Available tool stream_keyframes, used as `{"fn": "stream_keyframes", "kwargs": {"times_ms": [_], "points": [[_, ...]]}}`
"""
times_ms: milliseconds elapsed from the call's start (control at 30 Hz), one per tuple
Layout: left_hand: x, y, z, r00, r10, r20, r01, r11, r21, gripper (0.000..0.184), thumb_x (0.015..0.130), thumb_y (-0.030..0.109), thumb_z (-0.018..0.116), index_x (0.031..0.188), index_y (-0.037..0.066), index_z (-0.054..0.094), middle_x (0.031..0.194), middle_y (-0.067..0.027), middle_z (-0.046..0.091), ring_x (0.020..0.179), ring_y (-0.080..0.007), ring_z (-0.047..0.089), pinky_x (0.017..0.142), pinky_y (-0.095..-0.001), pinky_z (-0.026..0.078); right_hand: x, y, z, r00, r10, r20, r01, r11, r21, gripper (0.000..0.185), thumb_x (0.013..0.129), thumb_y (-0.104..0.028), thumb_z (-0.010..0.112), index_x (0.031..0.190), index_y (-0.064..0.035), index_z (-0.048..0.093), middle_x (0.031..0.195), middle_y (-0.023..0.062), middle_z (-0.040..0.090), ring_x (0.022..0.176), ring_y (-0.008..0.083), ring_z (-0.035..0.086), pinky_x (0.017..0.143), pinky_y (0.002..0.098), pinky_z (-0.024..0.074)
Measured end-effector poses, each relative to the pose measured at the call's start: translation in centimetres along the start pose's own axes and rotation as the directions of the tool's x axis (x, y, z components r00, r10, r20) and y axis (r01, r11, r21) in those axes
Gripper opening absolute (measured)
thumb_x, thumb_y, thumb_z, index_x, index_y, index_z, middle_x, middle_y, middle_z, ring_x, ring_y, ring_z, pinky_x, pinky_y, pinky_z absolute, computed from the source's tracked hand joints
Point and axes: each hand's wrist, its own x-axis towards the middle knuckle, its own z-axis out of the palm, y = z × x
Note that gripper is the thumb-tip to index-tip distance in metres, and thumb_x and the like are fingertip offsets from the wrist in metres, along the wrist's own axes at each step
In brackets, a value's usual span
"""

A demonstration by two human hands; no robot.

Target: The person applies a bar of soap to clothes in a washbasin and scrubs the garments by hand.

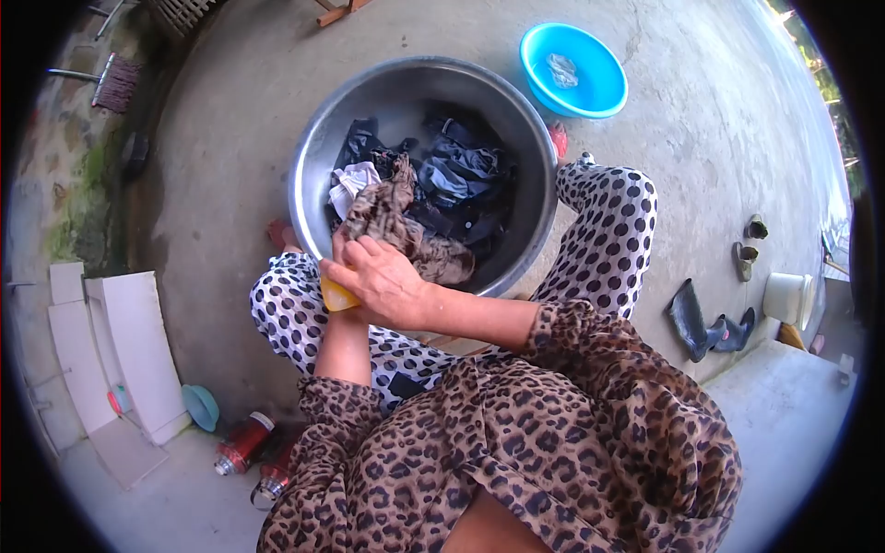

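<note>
A large metal basin (309, 175) stands between my knees with dark clothes (461, 170), a pale cloth (352, 184) and a leopard-print garment (387, 207) in it. At its near left rim my right hand (383, 281) is closed, palm down, over a yellow bar (337, 295) that looks like soap. The bunched leopard-print garment reaches up to the fingers of this hand. My left forearm (345, 350) comes up from below, and my left hand lies mostly under the right one, so its fingers are hidden.
A blue basin (604, 88) with a crumpled whitish item stands beyond the metal one. Beside them is a small red thing (558, 138). Two red flasks (244, 444) lie at the lower left near white blocks (138, 341). Dark boots (687, 318) and a white bucket (788, 300) are at right.
</note>
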Motion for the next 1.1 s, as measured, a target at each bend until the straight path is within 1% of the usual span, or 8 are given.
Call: {"fn": "stream_keyframes", "kwargs": {"times_ms": [300, 600, 633, 800, 900, 967, 1033, 1100], "points": [[1.8, -5.3, 3.8, 0.884, 0.035, -0.465, 0.097, 0.962, 0.256, 0.038, 0.099, 0.025, 0.044, 0.128, 0.004, 0.056, 0.123, -0.0094, 0.059, 0.118, -0.02, 0.054, 0.096, -0.0371, 0.048, 0.2, 8.1, 2.6, 0.935, 0.337, -0.109, -0.349, 0.929, -0.122, 0.064, 0.078, -0.015, 0.059, 0.139, -0.0275, 0.046, 0.091, 0.0113, 0.058, 0.091, 0.0302, 0.055, 0.079, 0.0448, 0.0354], [2.1, -1.4, 4.6, 0.85, 0.159, -0.502, -0.044, 0.971, 0.233, 0.045, 0.096, 0.042, 0.052, 0.117, 0.003, 0.061, 0.115, -0.0098, 0.064, 0.103, -0.0239, 0.063, 0.093, -0.0376, 0.049, -1.2, 9.1, 4.5, 0.905, 0.392, -0.166, -0.365, 0.915, 0.172, 0.055, 0.086, -0.035, 0.06, 0.135, -0.014, 0.046, 0.108, 0.0203, 0.057, 0.104, 0.0362, 0.052, 0.091, 0.0498, 0.0381], [2.6, -0.7, 0.3, 0.977, 0.033, -0.211, -0.007, 0.993, 0.119, 0.052, 0.096, 0.046, 0.048, 0.124, 0.003, 0.056, 0.119, -0.0095, 0.061, 0.109, -0.0235, 0.06, 0.095, -0.0369, 0.048, -1.1, 7.1, 3.9, 0.916, 0.389, -0.096, -0.375, 0.917, 0.138, 0.054, 0.09, -0.042, 0.055, 0.136, -0.0158, 0.046, 0.118, 0.0228, 0.053, 0.111, 0.0365, 0.05, 0.094, 0.0498, 0.0369], [2.8, -5.0, -1.3, 0.994, 0.082, 0.078, -0.081, 0.997, -0.015, 0.053, 0.099, 0.043, 0.042, 0.134, 0.004, 0.048, 0.125, -0.01, 0.056, 0.116, -0.0229, 0.056, 0.098, -0.036, 0.047, -1.7, 6.5, 4.6, 0.916, 0.382, -0.123, -0.385, 0.923, -0.002, 0.052, 0.093, -0.046, 0.052, 0.137, -0.0195, 0.046, 0.119, 0.0207, 0.052, 0.113, 0.0348, 0.049, 0.092, 0.0481, 0.0393], [2.7, -4.8, 1.0, 0.871, -0.003, -0.492, 0.193, 0.922, 0.336, 0.049, 0.101, 0.039, 0.043, 0.132, 0.003, 0.053, 0.125, -0.0076, 0.059, 0.111, -0.0187, 0.059, 0.096, -0.0328, 0.047, -2.1, 9.6, 6.3, 0.835, 0.519, -0.181, -0.481, 0.849, 0.217, 0.044, 0.095, -0.037, 0.052, 0.131, -0.0122, 0.052, 0.116, 0.0188, 0.055, 0.104, 0.0378, 0.053, 0.093, 0.0447, 0.044], [2.7, -5.1, 1.5, 0.861, -0.089, -0.5, 0.31, 0.873, 0.377, 0.049, 0.1, 0.04, 0.048, 0.128, 0.001, 0.056, 0.126, -0.0071, 0.06, 0.108, -0.0168, 0.061, 0.095, -0.0311, 0.048, -2.9, 14.0, 8.2, 0.866, 0.498, -0.042, -0.483, 0.856, 0.184, 0.041, 0.096, -0.038, 0.049, 0.124, -0.0087, 0.056, 0.121, 0.0217, 0.056, 0.106, 0.0429, 0.055, 0.091, 0.0454, 0.0458], [2.7, -5.6, 0.3, 0.865, -0.158, -0.476, 0.368, 0.845, 0.387, 0.053, 0.098, 0.043, 0.053, 0.131, 0.002, 0.055, 0.126, -0.0069, 0.061, 0.11, -0.0154, 0.059, 0.095, -0.0308, 0.046, -3.1, 15.1, 8.3, 0.64, 0.734, 0.226, -0.721, 0.473, 0.507, 0.043, 0.099, -0.039, 0.046, 0.123, -0.0053, 0.057, 0.128, 0.0203, 0.057, 0.113, 0.0408, 0.055, 0.093, 0.0429, 0.0458], [1.9, -4.9, 3.8, 0.896, -0.123, -0.427, 0.312, 0.858, 0.408, 0.054, 0.097, 0.045, 0.054, 0.132, 0.004, 0.054, 0.125, -0.0062, 0.061, 0.113, -0.0141, 0.057, 0.098, -0.0301, 0.043, -3.6, 16.2, 9.1, 0.612, 0.711, 0.347, -0.732, 0.343, 0.588, 0.045, 0.1, -0.04, 0.044, 0.125, -0.0054, 0.056, 0.126, 0.0195, 0.06, 0.119, 0.0345, 0.056, 0.096, 0.0409, 0.045]]}}
